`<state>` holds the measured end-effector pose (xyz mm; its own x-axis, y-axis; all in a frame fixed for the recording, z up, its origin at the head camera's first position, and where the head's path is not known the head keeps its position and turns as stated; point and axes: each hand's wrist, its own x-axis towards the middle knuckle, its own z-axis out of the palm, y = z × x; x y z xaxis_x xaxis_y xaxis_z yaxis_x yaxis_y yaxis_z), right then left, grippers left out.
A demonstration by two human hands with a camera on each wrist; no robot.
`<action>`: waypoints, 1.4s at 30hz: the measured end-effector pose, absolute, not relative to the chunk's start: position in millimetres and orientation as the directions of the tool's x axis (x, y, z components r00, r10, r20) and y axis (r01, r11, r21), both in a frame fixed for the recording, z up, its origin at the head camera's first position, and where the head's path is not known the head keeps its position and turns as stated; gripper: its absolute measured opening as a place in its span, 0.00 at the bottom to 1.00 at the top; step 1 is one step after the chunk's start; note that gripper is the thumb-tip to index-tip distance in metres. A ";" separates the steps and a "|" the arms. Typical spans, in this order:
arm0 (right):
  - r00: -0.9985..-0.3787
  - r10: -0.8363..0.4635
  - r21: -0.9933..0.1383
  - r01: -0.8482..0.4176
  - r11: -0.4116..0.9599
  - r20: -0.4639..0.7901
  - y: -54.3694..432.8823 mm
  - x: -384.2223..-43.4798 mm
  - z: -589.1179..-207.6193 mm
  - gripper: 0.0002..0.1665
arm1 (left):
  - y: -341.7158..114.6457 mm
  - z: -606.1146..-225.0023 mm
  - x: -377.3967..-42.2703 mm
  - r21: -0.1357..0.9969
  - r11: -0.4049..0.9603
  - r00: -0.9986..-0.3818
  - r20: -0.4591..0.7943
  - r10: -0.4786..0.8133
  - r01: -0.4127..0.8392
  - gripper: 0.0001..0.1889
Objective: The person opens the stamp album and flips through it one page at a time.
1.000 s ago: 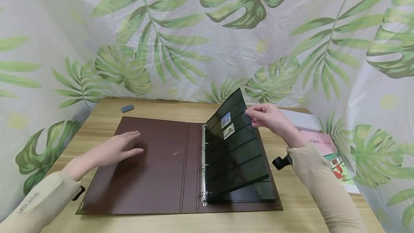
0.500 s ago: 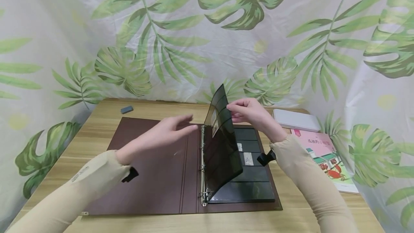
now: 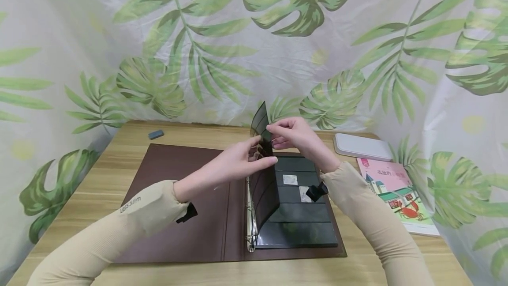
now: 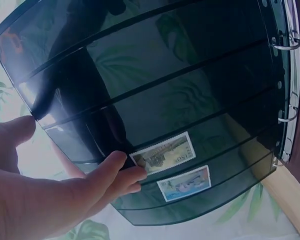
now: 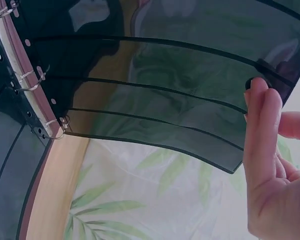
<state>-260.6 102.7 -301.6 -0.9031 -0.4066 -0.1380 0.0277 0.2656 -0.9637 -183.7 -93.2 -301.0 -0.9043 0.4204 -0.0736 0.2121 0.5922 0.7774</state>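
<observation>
A stamp album [image 3: 206, 237] lies open on the table, its brown cover spread flat and its metal rings [image 3: 250, 228] in the middle. One black pocket page [image 3: 267, 193] stands nearly upright on the rings. My right hand [image 3: 297, 138] pinches its outer edge. From the other side my left hand [image 3: 238, 162] reaches to the page, fingers near its face and thumb extended past the edge. Two stamps, one brownish [image 4: 167, 154] and one bluish [image 4: 185, 183], show in its strips in the left wrist view. Another page [image 3: 301, 233] lies flat below, holding two pale stamps [image 3: 289, 179].
A small blue-grey block [image 3: 156, 134] sits at the table's back left. To the right are a white case [image 3: 363, 146] and a pink picture book [image 3: 397, 189] with a crab on it. A leaf-printed curtain [image 3: 222, 56] hangs behind the table.
The pocket page has swung leftward from a slant to nearly upright in my right hand, uncovering the page below. My left hand has come from over the left cover to the page.
</observation>
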 end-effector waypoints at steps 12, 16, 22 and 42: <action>-0.901 -0.423 -0.965 -0.019 0.263 -0.098 100.5 -260.1 -304.0 0.21 | -90.5 -300.1 -183.0 0.764 0.604 -0.909 -0.055 0.413 0.228 0.40; -0.898 -0.433 -0.955 -0.057 0.291 -0.078 103.8 -260.8 -306.4 0.21 | -93.7 -298.9 -181.6 0.779 0.590 -0.912 -0.061 0.406 0.211 0.39; -0.907 -0.414 -0.940 -0.077 0.334 -0.073 113.4 -263.4 -315.8 0.22 | -106.2 -301.0 -179.2 0.811 0.547 -0.917 -0.036 0.397 0.206 0.35; -0.888 -0.460 -0.617 -0.370 0.695 0.015 206.5 -303.7 -430.4 0.25 | -202.6 -336.4 -156.5 0.799 0.596 -0.971 -0.071 0.227 0.081 0.34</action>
